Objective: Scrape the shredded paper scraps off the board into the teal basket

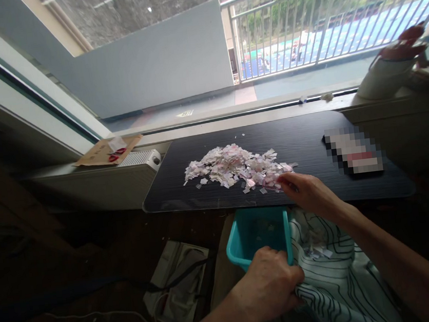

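Note:
A heap of small torn white and pale pink paper scraps [234, 164] is spread over the dark tabletop [179, 193]. My right hand [306, 189] is at the heap's right end, its fingertips pinched at the front of the scraps. A thin pinkish edge shows beside those fingertips, but its kind is unclear. Below the table's front edge, my left hand [269, 281] is closed around the near rim of a teal plastic bin [237, 243]. A few scraps seem to lie in the shaded bin. Striped cloth [329, 282] with more scraps on it lies against the bin's right side.
A pixelated flat object [355, 150] lies on the table's right part. At left, red-handled scissors [116, 154] rest on a brown envelope [99, 152] beside a radiator [140, 160]. A pale bag [178, 284] and a cable are on the floor. Behind the table is a window.

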A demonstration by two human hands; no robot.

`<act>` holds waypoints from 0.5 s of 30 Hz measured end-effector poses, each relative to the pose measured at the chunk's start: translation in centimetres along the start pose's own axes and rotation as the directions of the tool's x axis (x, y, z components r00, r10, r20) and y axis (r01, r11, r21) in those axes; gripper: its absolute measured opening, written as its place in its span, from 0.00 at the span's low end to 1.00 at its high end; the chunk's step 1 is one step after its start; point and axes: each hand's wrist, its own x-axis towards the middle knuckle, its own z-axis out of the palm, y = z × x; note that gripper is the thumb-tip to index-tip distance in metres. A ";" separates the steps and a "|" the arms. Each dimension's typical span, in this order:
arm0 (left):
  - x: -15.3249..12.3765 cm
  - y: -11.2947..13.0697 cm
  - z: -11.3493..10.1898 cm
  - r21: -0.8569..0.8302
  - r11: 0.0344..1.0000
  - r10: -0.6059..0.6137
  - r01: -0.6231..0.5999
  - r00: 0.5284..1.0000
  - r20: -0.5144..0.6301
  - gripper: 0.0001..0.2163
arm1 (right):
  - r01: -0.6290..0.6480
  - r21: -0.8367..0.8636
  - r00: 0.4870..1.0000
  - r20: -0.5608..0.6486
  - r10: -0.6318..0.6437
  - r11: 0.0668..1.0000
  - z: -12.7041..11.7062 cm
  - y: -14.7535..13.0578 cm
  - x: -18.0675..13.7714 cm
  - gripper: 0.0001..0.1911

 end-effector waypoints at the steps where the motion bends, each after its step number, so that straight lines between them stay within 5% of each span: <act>1: 0.0 0.0 0.0 0.005 1.000 0.002 -0.002 1.000 -0.002 0.12 | 0.004 0.003 1.000 0.012 -0.004 1.000 0.0 0.0 0.0 0.11; 10: -0.2 -0.4 -0.3 0.006 1.000 -0.011 0.011 1.000 -0.011 0.13 | 0.022 -0.028 1.000 0.017 -0.021 0.999 0.0 0.3 0.0 0.13; 15: -0.2 -0.5 -0.3 0.002 1.000 -0.014 0.014 1.000 -0.015 0.13 | 0.015 0.029 0.992 0.129 -0.018 0.999 -0.6 -0.6 -0.7 0.10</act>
